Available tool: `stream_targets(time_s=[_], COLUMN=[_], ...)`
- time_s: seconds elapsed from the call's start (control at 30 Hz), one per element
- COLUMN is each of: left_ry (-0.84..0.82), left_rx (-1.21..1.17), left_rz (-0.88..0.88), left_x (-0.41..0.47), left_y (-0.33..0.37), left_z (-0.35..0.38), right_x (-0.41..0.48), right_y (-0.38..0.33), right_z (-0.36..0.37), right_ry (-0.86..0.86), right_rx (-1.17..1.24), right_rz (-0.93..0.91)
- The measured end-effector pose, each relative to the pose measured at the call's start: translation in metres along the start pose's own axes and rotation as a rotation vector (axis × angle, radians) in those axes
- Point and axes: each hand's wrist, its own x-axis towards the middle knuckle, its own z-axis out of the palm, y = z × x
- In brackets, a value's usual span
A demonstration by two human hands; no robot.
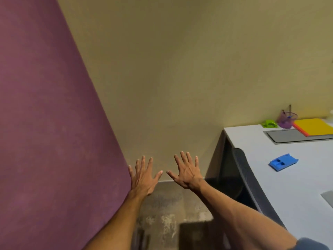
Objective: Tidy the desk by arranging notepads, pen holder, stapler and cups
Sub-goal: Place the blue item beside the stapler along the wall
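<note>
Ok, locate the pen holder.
Head view, far right: the pen holder stands at the back edge of the desk, between a green tool and the yellow notepad.

Holds both bare arms out straight ahead, left grip (142,179) and right grip (187,173) side by side, backs up, fingers spread flat, thumbs near but apart, empty.

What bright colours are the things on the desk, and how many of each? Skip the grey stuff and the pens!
Green: 1, green tool
Purple: 1, pen holder
Blue: 1, blue plastic tool
Yellow: 1, yellow notepad
Orange: 1, orange notepad, under the yellow one with only its edge showing
Total: 5
</note>
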Motion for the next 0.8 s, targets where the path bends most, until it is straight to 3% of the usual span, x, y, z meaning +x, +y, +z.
stream_targets(time_s=[0.3, 0.47, 0.8], left_ry=[-0.044, -0.081, -0.114], left_rx=[0.079, 0.061, 0.127], left_rz=[0.292, 0.430, 0.727], left_x=[0.172, 0.284, 0.388], left_y=[0.060, 0.121, 0.246], left_z=[-0.006, 0.011, 0.026], right_x=[0.126, 0.206, 0.255], right_y=[0.069, 0.142, 0.256], right_z=[-0.030, -0.042, -0.063], right_ry=[0.054, 0.118, 0.188], right_rx=[0.001, 0.057, 0.149], right_rz=[0.265, 0.425, 0.689])
